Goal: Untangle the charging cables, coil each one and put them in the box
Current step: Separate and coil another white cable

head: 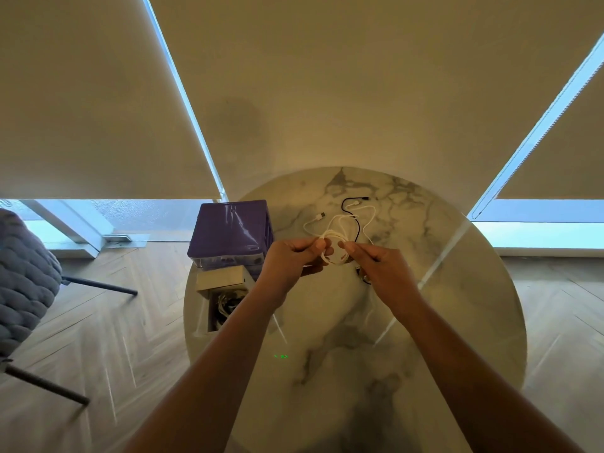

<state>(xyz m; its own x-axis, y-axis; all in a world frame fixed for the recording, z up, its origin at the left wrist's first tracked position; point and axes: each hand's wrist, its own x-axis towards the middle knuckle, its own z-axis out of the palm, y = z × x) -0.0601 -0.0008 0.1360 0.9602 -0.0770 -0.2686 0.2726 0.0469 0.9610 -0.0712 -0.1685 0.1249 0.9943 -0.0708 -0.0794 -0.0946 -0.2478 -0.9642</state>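
A white cable (336, 238) is being pinched over the marble table (327, 338) by the left hand (291, 259) and right hand (380, 268), fingers curled on its loops. The loops should be eased apart gently, never yanked, so the black cable (351, 207) is freed. Its loose end is being trailed away toward the far-left; the box (209, 308) is lying left.

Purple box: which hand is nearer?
Left. The left hand grips the white cable just right of the purple box; the right hand holds the same cable farther right.
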